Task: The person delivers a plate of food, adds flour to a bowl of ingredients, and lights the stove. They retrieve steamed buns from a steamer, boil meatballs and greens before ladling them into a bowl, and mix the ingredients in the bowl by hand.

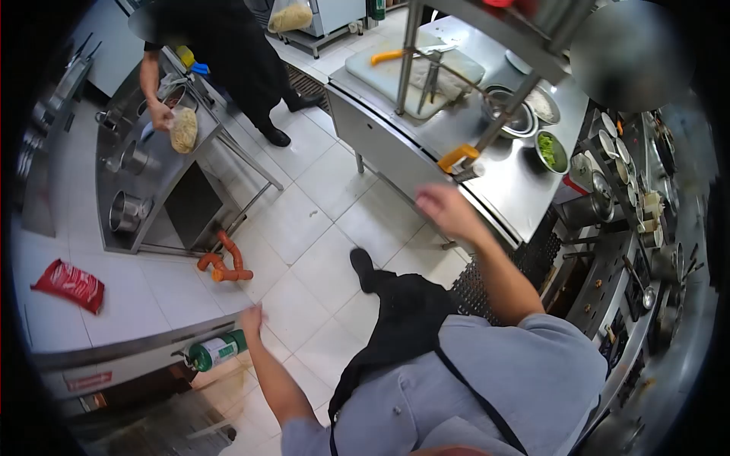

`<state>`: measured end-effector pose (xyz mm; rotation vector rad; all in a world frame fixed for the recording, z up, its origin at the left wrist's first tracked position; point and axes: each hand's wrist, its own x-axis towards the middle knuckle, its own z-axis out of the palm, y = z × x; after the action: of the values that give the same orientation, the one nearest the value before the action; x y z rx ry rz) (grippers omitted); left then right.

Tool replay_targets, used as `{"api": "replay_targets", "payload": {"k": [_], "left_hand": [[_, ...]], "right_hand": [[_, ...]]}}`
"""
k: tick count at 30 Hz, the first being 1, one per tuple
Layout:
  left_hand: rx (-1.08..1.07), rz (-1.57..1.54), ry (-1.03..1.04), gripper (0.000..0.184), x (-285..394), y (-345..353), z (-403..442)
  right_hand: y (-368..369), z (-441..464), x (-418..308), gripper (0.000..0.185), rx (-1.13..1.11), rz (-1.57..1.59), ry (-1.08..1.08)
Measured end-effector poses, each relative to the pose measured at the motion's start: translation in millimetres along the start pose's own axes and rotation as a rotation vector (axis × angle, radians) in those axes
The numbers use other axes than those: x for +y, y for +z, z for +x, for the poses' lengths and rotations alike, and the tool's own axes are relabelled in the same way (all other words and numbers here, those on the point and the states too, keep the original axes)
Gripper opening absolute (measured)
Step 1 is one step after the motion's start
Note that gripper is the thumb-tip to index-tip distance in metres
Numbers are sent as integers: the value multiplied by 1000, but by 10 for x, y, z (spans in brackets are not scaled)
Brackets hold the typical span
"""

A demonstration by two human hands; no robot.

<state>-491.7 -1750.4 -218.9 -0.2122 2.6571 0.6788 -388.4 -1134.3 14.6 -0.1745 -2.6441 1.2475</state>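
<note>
My left hand [252, 318] hangs over the floor beside a green cylinder [215, 351] with a white label; its fingers are small and blurred, and whether they are apart is unclear. My right hand [446, 209] is raised near the front edge of the steel table [509, 201], a little below an orange handle [458, 158]. Its fingers look curled, but motion smears them, and no held object shows. On that table lie a white cutting board [372, 72], a knife with a yellow handle [388, 56] and a bowl of chopped greens [551, 150].
A co-worker in black [236, 64] stands at the upper left, one hand holding a bag [183, 129] over a steel counter [171, 171]. A red bag [70, 286] lies on a white tiled surface. Orange pipes [226, 262] stand below the counter. Pots and a stove line the right.
</note>
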Motion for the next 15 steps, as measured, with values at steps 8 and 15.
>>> {"api": "replay_targets", "payload": {"k": [8,15], "left_hand": [[-234,-299,136,21,3034,600,2368],[-304,-183,307,21,4016,1089,4118]], "right_hand": [[-689,2417,-731,32,825,-290,-22],[-471,3671,-363,22,1176,-48,90]]}}
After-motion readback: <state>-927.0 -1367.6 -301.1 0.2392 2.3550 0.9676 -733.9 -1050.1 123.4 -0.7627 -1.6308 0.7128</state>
